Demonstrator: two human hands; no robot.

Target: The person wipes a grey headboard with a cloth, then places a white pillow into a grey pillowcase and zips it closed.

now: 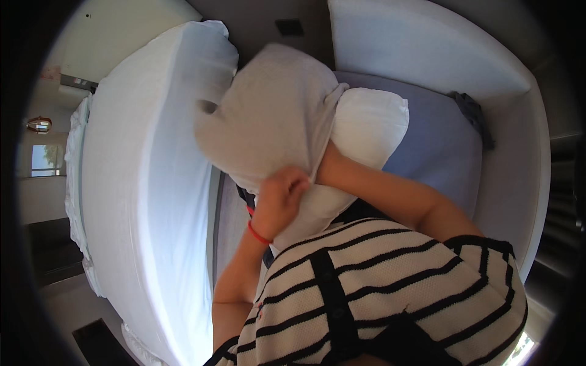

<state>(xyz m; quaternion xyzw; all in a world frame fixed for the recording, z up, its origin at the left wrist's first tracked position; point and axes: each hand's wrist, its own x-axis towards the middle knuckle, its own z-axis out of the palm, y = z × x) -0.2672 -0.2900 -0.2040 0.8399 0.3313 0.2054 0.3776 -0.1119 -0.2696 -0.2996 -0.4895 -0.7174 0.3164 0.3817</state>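
Note:
A grey-beige pillowcase (pixel 274 105) is pulled over the far part of a white pillow (pixel 371 121). The near part of the pillow sticks out of the case opening, against my striped shirt. My left hand (pixel 279 196), with a red cord bracelet (pixel 258 232) at the wrist, has its fingers curled on the edge of the case opening. My right hand (pixel 327 165) reaches into the opening between case and pillow; its fingers are hidden by the cloth. One corner of the case is blurred.
To the left stands a bed with a white sheet (pixel 123 151). A blue-grey sofa seat (pixel 430 132) with a pale backrest (pixel 421 45) lies right. A dark cloth (pixel 472 116) rests at the seat's far corner. A dark wall socket (pixel 289 27) is beyond the pillowcase.

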